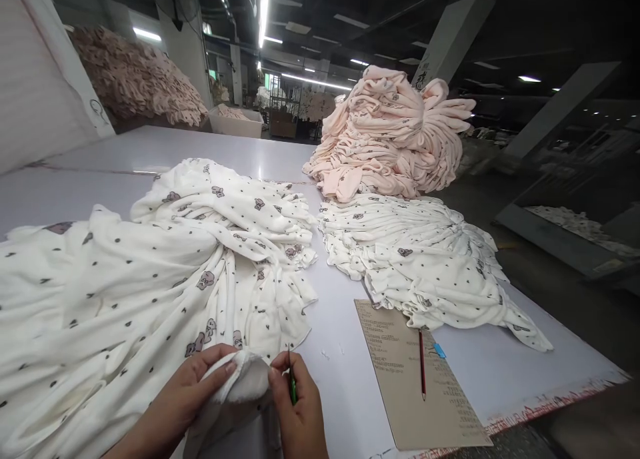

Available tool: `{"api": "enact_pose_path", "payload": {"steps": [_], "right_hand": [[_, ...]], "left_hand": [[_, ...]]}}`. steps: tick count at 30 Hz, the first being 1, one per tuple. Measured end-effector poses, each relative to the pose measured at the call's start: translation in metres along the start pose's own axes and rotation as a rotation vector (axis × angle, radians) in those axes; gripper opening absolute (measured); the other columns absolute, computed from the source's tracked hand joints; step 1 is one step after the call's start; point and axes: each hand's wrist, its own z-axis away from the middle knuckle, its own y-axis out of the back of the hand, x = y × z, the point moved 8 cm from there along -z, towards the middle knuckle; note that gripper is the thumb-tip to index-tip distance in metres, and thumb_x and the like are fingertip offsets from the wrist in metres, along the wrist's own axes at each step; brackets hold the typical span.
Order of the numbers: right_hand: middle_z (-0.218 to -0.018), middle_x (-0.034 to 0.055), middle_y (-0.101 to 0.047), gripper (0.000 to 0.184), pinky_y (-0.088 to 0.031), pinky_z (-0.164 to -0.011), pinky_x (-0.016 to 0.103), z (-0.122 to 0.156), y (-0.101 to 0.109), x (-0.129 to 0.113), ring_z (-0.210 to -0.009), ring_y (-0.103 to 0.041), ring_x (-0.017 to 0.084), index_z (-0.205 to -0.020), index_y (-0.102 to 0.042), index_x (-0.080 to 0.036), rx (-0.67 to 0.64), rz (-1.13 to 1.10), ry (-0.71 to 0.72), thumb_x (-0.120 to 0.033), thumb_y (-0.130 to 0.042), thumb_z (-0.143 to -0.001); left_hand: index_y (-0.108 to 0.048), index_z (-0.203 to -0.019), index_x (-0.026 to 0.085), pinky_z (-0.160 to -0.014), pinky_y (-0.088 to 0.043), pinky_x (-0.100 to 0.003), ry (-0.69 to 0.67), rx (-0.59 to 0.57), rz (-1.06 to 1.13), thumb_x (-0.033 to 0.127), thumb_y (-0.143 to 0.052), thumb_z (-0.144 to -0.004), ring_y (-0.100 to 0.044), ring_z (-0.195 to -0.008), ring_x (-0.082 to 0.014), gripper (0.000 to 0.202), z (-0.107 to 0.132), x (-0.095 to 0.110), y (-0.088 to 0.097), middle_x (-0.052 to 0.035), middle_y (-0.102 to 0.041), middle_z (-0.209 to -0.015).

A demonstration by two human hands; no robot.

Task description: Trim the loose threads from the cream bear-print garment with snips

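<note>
My left hand (193,389) is closed on the edge of a white plush fabric piece (245,372), thumb on top. On the other side of that edge, my right hand (299,406) is closed around a small green-handled pointed tool (293,382), its thin dark tip pointing up. The right thumb and fingertips are against the fabric edge; whether they also pinch it I cannot tell. Beyond both hands spreads a large heap of white fabric (165,266) with grey animal prints and dots. The lower part of the held piece hangs toward me.
Right of my hands lies a written-on brown board (400,379) with a red-and-black pencil (423,366) and a blue clip (439,350). Behind it are a white printed fabric stack (425,252) and a tall pink fabric pile (385,132). The table (345,386) has small thread scraps.
</note>
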Motion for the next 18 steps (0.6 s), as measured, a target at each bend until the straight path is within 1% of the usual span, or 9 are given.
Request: {"api": "enact_pose_path", "payload": {"steps": [2, 5, 7, 8, 11, 14, 16, 18], "right_hand": [[-0.065, -0.004, -0.042, 0.026, -0.035, -0.056, 0.022, 0.004, -0.008, -0.004, -0.059, -0.04, 0.012, -0.078, -0.051, -0.019, -0.064, -0.005, 0.004, -0.045, -0.055, -0.082], [-0.064, -0.0026, -0.044, 0.028, -0.034, -0.057, 0.023, 0.004, -0.011, -0.009, -0.061, -0.041, 0.014, -0.073, -0.05, -0.019, -0.079, 0.1, 0.018, -0.045, -0.054, -0.083], [-0.062, -0.0029, -0.042, 0.032, -0.032, -0.057, 0.024, 0.001, -0.01, -0.012, -0.061, -0.04, 0.014, -0.07, -0.047, -0.019, -0.085, 0.143, 0.018, -0.046, -0.048, -0.086], [-0.062, -0.0034, -0.04, 0.034, -0.032, -0.057, 0.024, 0.0, -0.01, -0.013, -0.061, -0.038, 0.013, -0.069, -0.046, -0.019, -0.097, 0.127, 0.01, -0.047, -0.047, -0.087], [-0.062, -0.0046, -0.036, 0.035, -0.031, -0.056, 0.023, 0.002, -0.007, -0.013, -0.06, -0.035, 0.012, -0.071, -0.046, -0.019, -0.116, 0.023, -0.009, -0.05, -0.048, -0.087], [-0.065, -0.0041, -0.039, 0.035, -0.032, -0.056, 0.023, 0.009, -0.005, -0.009, -0.06, -0.037, 0.013, -0.081, -0.05, -0.02, -0.121, -0.016, 0.017, -0.055, -0.048, -0.085], [-0.064, -0.0029, -0.043, 0.037, -0.033, -0.056, 0.024, 0.014, -0.005, -0.005, -0.06, -0.04, 0.014, -0.079, -0.052, -0.021, -0.148, 0.049, 0.062, -0.056, -0.045, -0.086], [-0.061, -0.0019, -0.045, 0.037, -0.033, -0.054, 0.025, 0.017, -0.006, -0.002, -0.058, -0.043, 0.015, -0.072, -0.052, -0.021, -0.164, 0.184, 0.107, -0.054, -0.043, -0.086]], "left_hand": [[-0.064, -0.088, 0.022, -0.07, -0.046, -0.019, -0.055, 0.045, -0.111, 0.05, -0.071, -0.069, -0.057, -0.076, -0.0154, 0.035, 0.0, -0.001, 0.004, 0.0036, -0.066, -0.077], [-0.066, -0.086, 0.023, -0.079, -0.044, -0.021, -0.175, 0.084, -0.285, 0.05, -0.069, -0.069, -0.057, -0.088, -0.0189, 0.032, 0.004, 0.001, 0.002, 0.0025, -0.067, -0.086], [-0.067, -0.084, 0.022, -0.083, -0.043, -0.023, -0.213, 0.105, -0.326, 0.047, -0.069, -0.069, -0.057, -0.091, -0.021, 0.029, 0.006, 0.002, -0.002, 0.0015, -0.069, -0.087], [-0.068, -0.083, 0.022, -0.082, -0.043, -0.023, -0.217, 0.116, -0.325, 0.047, -0.07, -0.069, -0.057, -0.09, -0.0209, 0.029, 0.007, 0.002, -0.004, 0.0016, -0.069, -0.085], [-0.068, -0.076, 0.019, -0.071, -0.044, -0.02, -0.166, 0.061, -0.266, 0.048, -0.071, -0.068, -0.056, -0.075, -0.0163, 0.03, 0.007, 0.001, -0.01, 0.0027, -0.067, -0.072], [-0.067, -0.075, 0.017, -0.061, -0.041, -0.016, -0.07, 0.035, -0.126, 0.047, -0.073, -0.067, -0.051, -0.064, -0.0105, 0.031, 0.004, -0.002, -0.011, 0.0048, -0.063, -0.065], [-0.066, -0.076, 0.017, -0.058, -0.041, -0.016, -0.024, 0.031, -0.023, 0.046, -0.076, -0.065, -0.052, -0.061, -0.0094, 0.032, 0.003, -0.003, -0.011, 0.0049, -0.065, -0.064], [-0.065, -0.078, 0.016, -0.058, -0.043, -0.017, 0.003, 0.019, 0.048, 0.044, -0.077, -0.064, -0.055, -0.061, -0.0105, 0.034, 0.002, -0.004, -0.012, 0.0036, -0.067, -0.065]]}}
